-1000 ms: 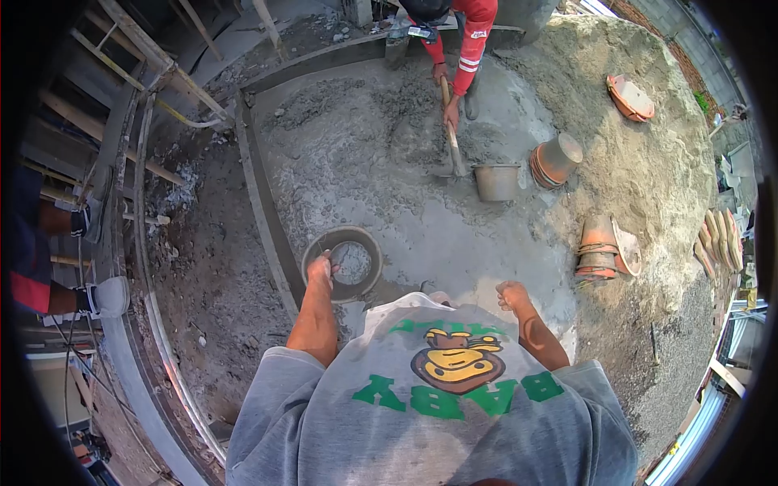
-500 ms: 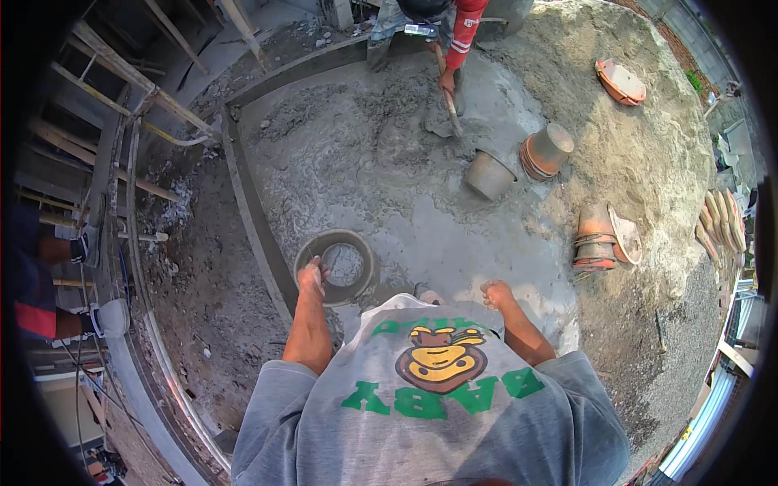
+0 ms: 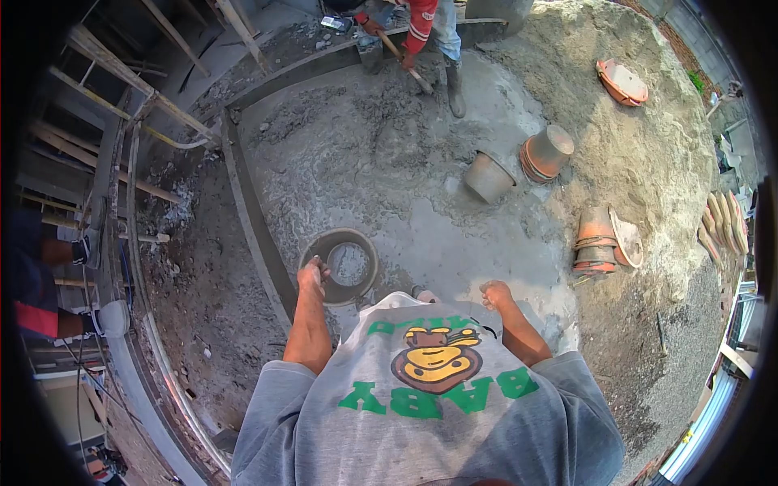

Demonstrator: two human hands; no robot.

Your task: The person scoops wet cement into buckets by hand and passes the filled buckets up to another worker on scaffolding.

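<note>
My left hand (image 3: 314, 275) is closed at the left rim of a round grey bucket (image 3: 365, 279), whose inside shows a pale round bottom. On the right, my right hand (image 3: 494, 294) is curled in a loose fist over the wet grey cement, with nothing visible in it. Farther up, a tilted grey bucket (image 3: 489, 177) rests on the cement beside a stack of orange-rimmed buckets (image 3: 548, 152). At the top, another person in red sleeves (image 3: 421, 24) holds a shovel (image 3: 405, 63) with both hands, its blade in the cement.
A low concrete edge (image 3: 253, 215) bounds the cement on the left. Wooden poles (image 3: 154, 93) and a bystander's shoe (image 3: 112, 318) lie beyond it. On the right are a sand pile (image 3: 648, 162), stacked buckets (image 3: 596, 240) and an orange basin (image 3: 622, 82).
The other person and the shovel have moved up and left, away from the grey bucket. That bucket has gone from upright to tilted. My hands keep nearly the same pose.
</note>
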